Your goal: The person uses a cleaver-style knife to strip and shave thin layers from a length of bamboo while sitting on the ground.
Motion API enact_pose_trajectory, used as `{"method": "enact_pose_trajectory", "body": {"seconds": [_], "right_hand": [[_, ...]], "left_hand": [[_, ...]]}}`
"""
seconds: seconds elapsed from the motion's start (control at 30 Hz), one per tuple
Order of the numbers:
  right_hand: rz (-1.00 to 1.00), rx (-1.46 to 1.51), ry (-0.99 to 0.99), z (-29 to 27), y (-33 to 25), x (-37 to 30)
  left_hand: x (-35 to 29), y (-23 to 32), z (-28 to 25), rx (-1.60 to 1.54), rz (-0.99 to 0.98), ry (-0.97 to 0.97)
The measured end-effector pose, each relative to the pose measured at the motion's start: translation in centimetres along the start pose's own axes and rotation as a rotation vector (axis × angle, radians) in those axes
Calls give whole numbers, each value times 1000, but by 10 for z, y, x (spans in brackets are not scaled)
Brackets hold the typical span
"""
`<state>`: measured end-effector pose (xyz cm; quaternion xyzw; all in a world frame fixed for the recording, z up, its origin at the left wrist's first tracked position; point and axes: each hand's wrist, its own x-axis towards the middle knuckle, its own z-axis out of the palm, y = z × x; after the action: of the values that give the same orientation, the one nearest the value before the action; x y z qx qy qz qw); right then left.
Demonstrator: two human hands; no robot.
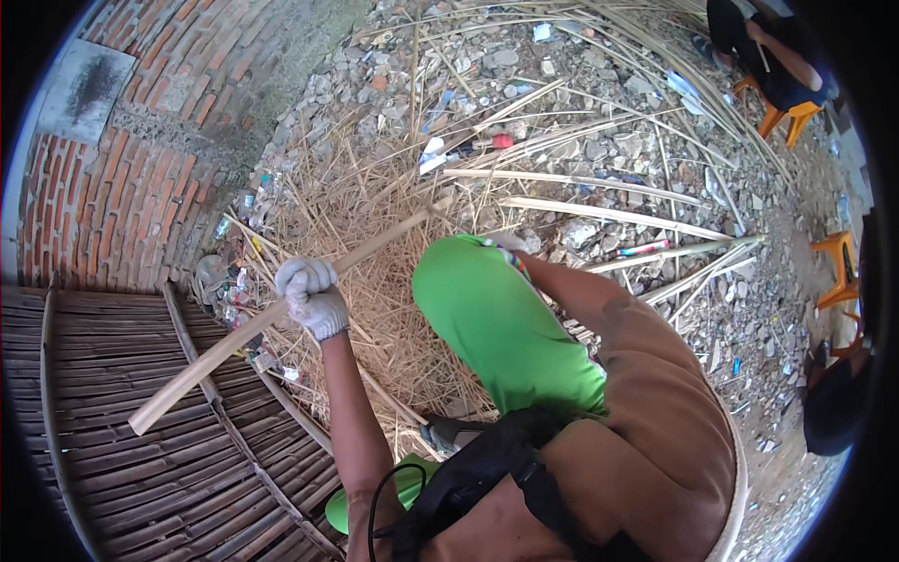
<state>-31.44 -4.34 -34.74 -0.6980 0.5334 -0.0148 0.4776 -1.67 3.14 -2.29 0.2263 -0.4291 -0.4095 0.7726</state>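
Here, over shavings (389, 328), the left grip (311, 295) clasps bamboo (220, 360); a knee (454, 276) leaves the right grip (508, 242) unclear.

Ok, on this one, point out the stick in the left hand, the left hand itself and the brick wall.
Stick (211, 365), head view: its lower-left length.
Left hand (311, 294), head view: the middle of its white glove.
Brick wall (150, 208), head view: its exposed bricks.

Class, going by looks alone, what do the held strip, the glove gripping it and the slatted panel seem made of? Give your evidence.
Held strip: probably split bamboo, perhaps wood; pale, smooth, long and flat.
Glove: likely knitted yarn, cotton or synthetic; off-white, matte, with a soft, close-fitting cuff.
Slatted panel: probably bamboo or cane; dull brown, weathered-looking, with narrow, uneven slats.
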Motion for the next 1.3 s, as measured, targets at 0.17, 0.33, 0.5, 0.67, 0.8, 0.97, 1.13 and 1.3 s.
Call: {"method": "enact_pose_trajectory", "body": {"seconds": [0.17, 0.33, 0.5, 0.67, 0.8, 0.97, 1.13, 1.3], "right_hand": [[24, 32, 113, 50, -46, -36], [71, -192, 165, 28, -18, -5], [138, -136, 252, 52, -3, 0], [181, -83, 228, 56, -6, 18], [143, -234, 168, 39, 26, 41], [291, -57, 174, 31, -17, 8], [177, -48, 251, 22, 29, 8], [100, -4, 108, 24, -40, -12]], "left_hand": [[-6, 8, -2, 69, 78, 116], [-6, -1, 4, 132, 74, 69], [-1, -10, 5, 73, 63, -11], [-2, 8, -2, 166, 71, 50], [3, -1, 9, 122, 58, 64], [-4, 26, -47, 172, 157, 273], [-17, -4, -32, 117, 119, 402], [-27, 19, -43, 180, 127, 663]]}}
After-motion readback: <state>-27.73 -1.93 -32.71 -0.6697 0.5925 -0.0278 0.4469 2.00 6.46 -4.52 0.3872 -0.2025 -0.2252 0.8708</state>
